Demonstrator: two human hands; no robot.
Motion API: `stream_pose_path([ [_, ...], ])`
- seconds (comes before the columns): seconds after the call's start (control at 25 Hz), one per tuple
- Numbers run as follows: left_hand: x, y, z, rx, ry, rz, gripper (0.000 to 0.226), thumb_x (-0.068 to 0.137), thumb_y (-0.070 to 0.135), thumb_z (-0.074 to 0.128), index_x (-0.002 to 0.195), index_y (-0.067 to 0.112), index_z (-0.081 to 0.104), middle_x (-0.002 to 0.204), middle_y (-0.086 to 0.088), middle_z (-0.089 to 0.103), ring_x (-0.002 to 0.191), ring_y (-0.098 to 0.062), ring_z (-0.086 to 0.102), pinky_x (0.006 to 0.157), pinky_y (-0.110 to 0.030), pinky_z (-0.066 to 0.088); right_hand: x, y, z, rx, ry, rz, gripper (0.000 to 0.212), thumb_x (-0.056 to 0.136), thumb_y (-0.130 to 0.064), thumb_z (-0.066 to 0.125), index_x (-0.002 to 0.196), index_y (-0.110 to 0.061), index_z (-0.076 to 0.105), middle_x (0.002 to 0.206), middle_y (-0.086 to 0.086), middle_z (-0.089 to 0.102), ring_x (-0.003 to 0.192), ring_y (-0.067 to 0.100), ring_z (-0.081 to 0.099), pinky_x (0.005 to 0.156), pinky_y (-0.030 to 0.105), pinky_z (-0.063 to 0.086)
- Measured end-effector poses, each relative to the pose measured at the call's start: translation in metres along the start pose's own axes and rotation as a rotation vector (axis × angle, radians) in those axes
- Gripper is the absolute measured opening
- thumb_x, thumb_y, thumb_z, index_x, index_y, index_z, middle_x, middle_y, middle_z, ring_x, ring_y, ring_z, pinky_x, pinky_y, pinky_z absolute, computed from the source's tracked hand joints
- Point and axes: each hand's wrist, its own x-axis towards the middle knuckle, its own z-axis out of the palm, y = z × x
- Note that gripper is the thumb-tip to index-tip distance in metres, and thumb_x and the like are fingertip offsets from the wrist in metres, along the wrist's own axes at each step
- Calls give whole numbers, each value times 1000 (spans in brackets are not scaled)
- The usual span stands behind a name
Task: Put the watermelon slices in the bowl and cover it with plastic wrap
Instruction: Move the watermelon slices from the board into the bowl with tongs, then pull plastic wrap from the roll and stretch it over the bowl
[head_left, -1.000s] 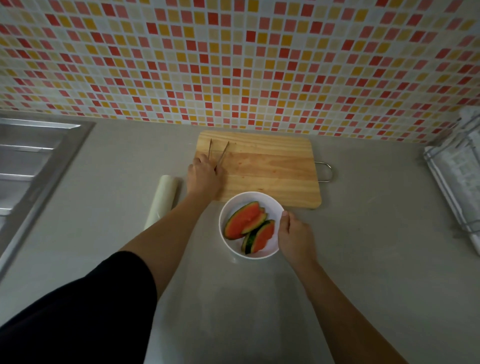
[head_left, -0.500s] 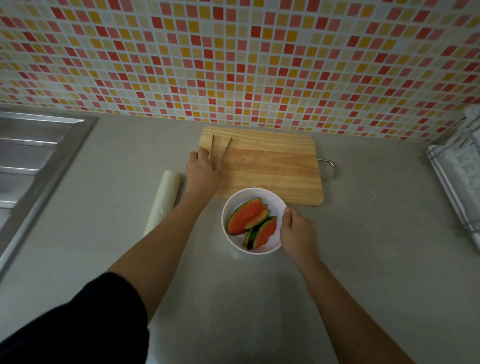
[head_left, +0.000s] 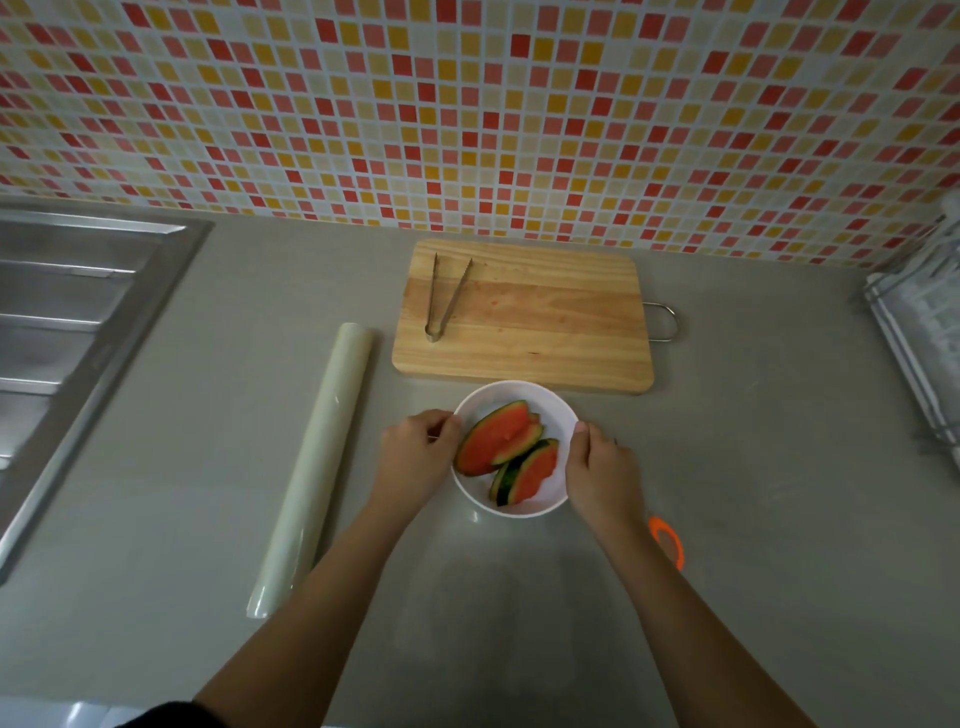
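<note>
tongs (head_left: 445, 297) on board (head_left: 545, 332), wrap roll (head_left: 317, 467) left
left hand (head_left: 421, 457), right hand (head_left: 597, 478) seemingly grip the bowl (head_left: 519, 387); red slices (head_left: 498, 439) inside

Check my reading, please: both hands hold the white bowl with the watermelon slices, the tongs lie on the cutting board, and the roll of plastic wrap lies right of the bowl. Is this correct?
One thing is wrong: the head view shows the roll of plastic wrap left of the bowl, beyond the left hand. The rest is right.
</note>
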Motion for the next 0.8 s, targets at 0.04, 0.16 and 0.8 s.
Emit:
stream_pose_path([
  [0.04,-5,-3,1,11,-3,-2,28,92,26,48,83,15,73,71,0,67,70,-18,61,57,-23,40,-6,1,0,-4,19,-11,33,96,-18,37,74,-1,55,72,24,64,67,39,57,58,32,30],
  [0.16,-16,-5,1,19,-22,19,28,94,28,47,88,17,72,73,4,67,72,-16,63,59,-22,42,-14,4,-2,6,26,-16,34,95,-18,38,70,-2,52,66,23,62,62,39,56,56,30,26],
  [0.8,20,-82,-93,332,-54,-181,54,97,46,36,76,2,59,73,-11,60,76,-32,56,62,-32,35,-15,4,-7,18,-60,-27,33,97,-24,33,90,-2,57,89,27,64,83,41,58,63,32,28],
])
